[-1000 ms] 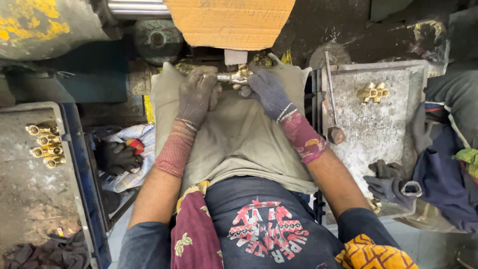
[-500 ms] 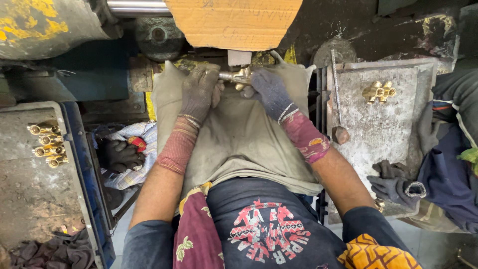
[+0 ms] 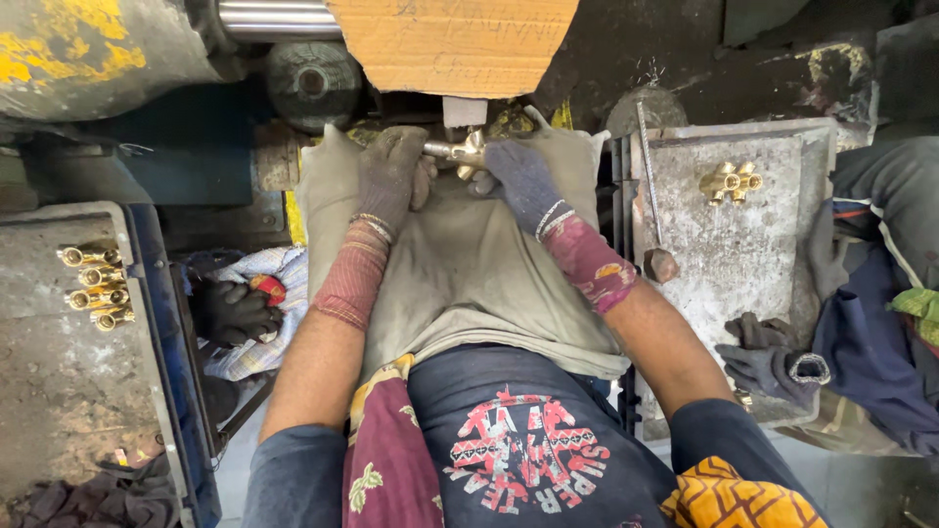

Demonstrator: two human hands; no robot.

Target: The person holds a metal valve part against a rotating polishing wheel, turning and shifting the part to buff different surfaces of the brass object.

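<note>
Clearly the work in hand is the holding of a small brass tap-like fitting with several stubby arms [image 3: 458, 153] against the machine head just under the flat tan cardboard sheet [image 3: 452, 44]; it looks like a grinding or polishing pass, with the piece pressed up to a part hidden behind the cardboard. The left hand in a grimy grey knitted glove [image 3: 389, 178] is clenched around the fitting's left end, and the right hand in a dark blue-grey knitted glove [image 3: 520, 181] grasps its right end, so the fitting lies between the two hands, touching both, above the greasy olive cloth [image 3: 460, 274] spread over the lap. As a judgement, the next move calls for a firm two-handed hold and a slow turn of the piece to present a fresh face, keeping fingertips away from the hidden contact point.

A row of similar brass fittings [image 3: 93, 286] lies on the grey metal tray [image 3: 49, 391] well off to the left, and one brass cluster [image 3: 730, 182] sits on the scuffed grey metal tray on the right [image 3: 743, 264], beside a spare pair of dark gloves [image 3: 773, 357].
</note>
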